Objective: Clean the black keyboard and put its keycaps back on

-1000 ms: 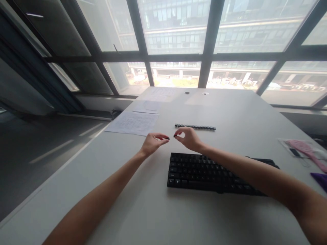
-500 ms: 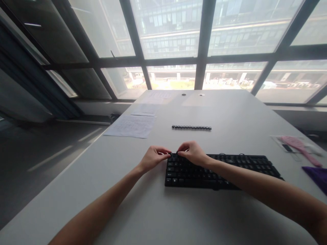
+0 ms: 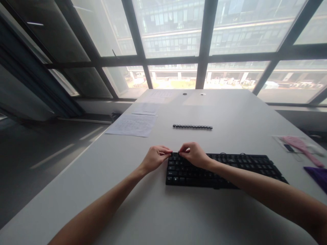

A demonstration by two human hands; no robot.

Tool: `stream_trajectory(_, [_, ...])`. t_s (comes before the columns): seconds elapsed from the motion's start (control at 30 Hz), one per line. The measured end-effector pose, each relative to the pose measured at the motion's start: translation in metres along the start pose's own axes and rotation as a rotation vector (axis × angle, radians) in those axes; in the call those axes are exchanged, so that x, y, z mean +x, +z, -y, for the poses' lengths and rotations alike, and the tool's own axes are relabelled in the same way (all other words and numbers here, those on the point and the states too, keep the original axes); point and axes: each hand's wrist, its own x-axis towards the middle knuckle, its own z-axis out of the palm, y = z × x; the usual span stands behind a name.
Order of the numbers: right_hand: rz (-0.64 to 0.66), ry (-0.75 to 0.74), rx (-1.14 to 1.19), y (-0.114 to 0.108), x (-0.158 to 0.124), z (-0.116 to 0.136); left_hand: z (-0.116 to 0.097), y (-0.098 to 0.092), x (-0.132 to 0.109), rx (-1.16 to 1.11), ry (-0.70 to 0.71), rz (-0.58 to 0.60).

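Note:
A black keyboard [image 3: 199, 182] lies on the white table, partly covered by my right hand and forearm. At its far left corner, my left hand [image 3: 155, 158] has thumb and fingers closed in a pinch on the edge of the keyboard. Just to the right, my right hand [image 3: 194, 154] reaches over the top row, its thumb and forefinger pinched on a small dark piece that looks like a keycap [image 3: 179, 152]. Beyond the keyboard, a row of black keycaps [image 3: 192, 127] is lined up on the table.
Sheets of paper [image 3: 133, 125] lie at the table's left edge. On the right are a pink hairbrush-like object [image 3: 297, 143], a small black item [image 3: 289, 148] and purple cloth [image 3: 316, 177]. Two round holes mark the white table [image 3: 224, 112] near the window.
The view has shifted very slightly. Both hands keep their pinches at the keyboard's upper left, with hardly any movement of the fingers.

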Motion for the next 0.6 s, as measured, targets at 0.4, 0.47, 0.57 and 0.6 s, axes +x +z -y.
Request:
stream_trajectory(0.4, [0.004, -0.240, -0.176, 0.0046, -0.0011, -0.0083, 0.0047, 0.0012, 0.0038, -0.105, -0.035, -0.012])
stream_trajectory(0.47, [0.014, -0.259, -0.189, 0.0043, -0.0024, -0.0069, 0.0035, 0.0010, 0.0027, -0.041, 0.026, -0.011])
stream_trajectory(0.57, [0.029, -0.272, -0.198, 0.0033, -0.0049, -0.0036, 0.0020, -0.0007, 0.0007, 0.072, 0.108, 0.009])
stream_trajectory(0.6, [0.034, -0.275, -0.200, 0.0030, -0.0059, -0.0026, 0.0016, -0.0015, -0.0001, 0.097, 0.133, 0.018])
